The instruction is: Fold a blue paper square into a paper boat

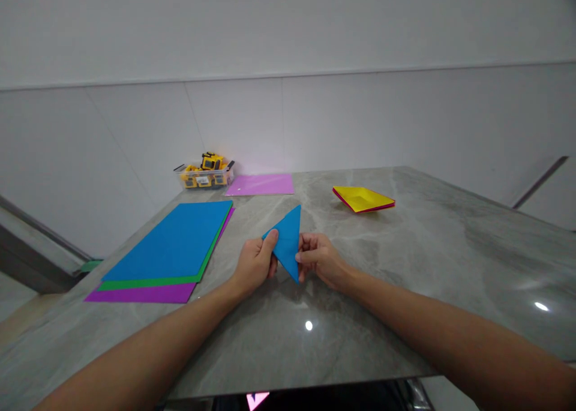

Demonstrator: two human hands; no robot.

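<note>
A blue folded paper (pixel 288 238), triangular in outline, is held up between my two hands just above the table. My left hand (pixel 258 260) grips its left corner, thumb on the near face and fingers behind. On the right edge, my right hand (pixel 320 258) pinches the paper between thumb and fingers. Left of my hands lies a stack of coloured sheets (pixel 173 240), blue on top with green and purple showing below. Beyond my right hand rests a folded yellow paper with a red underside (pixel 363 199).
The grey marbled table (pixel 360 333) reaches back to a white wall. At the back left stands a clear plastic box (pixel 204 177) of yellow toy vehicles. Beside it lies a pink sheet (pixel 261 185). The table's front edge runs below my forearms.
</note>
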